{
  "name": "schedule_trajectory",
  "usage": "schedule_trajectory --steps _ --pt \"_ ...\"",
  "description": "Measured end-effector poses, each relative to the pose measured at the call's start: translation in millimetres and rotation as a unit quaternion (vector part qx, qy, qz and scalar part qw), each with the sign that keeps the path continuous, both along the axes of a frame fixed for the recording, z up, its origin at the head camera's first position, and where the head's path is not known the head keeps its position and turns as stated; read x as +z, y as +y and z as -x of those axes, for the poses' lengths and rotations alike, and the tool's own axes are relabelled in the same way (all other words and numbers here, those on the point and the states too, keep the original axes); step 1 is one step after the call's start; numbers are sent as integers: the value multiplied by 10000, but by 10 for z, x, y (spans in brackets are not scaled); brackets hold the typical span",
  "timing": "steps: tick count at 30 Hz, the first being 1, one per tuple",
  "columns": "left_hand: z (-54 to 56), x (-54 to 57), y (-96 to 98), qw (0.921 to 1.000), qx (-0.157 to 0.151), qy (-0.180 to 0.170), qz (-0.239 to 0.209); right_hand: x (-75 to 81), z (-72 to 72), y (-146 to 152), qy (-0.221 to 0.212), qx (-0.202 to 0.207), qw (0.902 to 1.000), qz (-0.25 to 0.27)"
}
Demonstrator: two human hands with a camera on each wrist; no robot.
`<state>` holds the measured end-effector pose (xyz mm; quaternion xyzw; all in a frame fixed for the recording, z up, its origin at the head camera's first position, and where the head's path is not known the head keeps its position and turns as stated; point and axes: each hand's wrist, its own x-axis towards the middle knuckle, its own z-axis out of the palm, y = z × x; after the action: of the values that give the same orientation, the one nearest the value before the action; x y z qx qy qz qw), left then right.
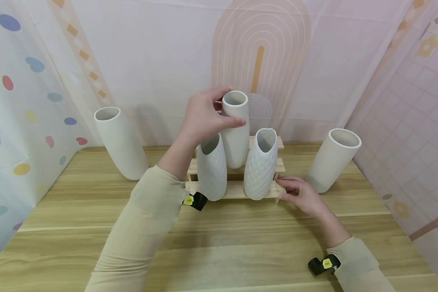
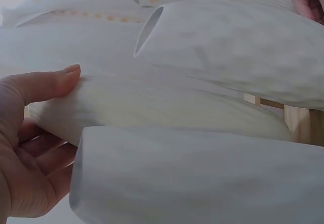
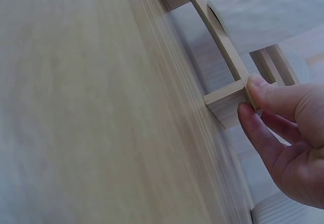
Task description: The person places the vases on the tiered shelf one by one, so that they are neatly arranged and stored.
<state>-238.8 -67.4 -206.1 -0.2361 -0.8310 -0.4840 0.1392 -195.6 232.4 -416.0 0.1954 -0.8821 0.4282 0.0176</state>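
Middle vase, white and tall, is held over the stepped wooden stand, framed by two others at the front. Nearest, bare wood is shown by the table, above which both forearms are stretched, covered by beige sleeves and fitted with black wrist cameras. From the near right, the right forearm is angled inward and to the left; by the right hand, held low, the right end of the front tier is pinched between thumb and fingertips. On that tier a left front vase and a dimpled right front vase are seen. To the right a ribbed vase is stood on the table, and to the left a smooth vase. Farther back, the left hand is raised and turned rightward, clamped around the middle vase just below its rim, thumb on the near side, fingers behind. Whether its base is touching a tier cannot be told. Farthest, a patterned curtain is hung.
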Motion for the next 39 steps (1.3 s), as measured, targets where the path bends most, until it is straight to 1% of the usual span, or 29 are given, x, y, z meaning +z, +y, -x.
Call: schedule_trajectory --steps 5,10,15,23,29,32,37,39 --pt "21 -41 22 9996 80 -85 255 -5 5 3 21 -9 10000 -11" --pt "49 -76 27 9990 175 -153 371 -10 3 -2 44 -10 10000 -2" --pt "91 -112 30 9984 232 -150 502 -4 3 -8 109 5 9999 -21" --pt "126 -106 41 9951 224 -65 957 -31 5 0 475 118 9987 139" --pt "138 -91 44 9929 212 -127 1164 -28 11 2 463 140 9987 187" --pt "129 -90 35 9938 97 -218 1089 -16 6 0 305 101 9994 106" --pt "81 -78 -32 9964 -89 -543 641 3 -3 1 129 43 9999 25" --pt "52 -70 -77 9965 -75 -630 535 13 -10 0 107 57 9999 37"
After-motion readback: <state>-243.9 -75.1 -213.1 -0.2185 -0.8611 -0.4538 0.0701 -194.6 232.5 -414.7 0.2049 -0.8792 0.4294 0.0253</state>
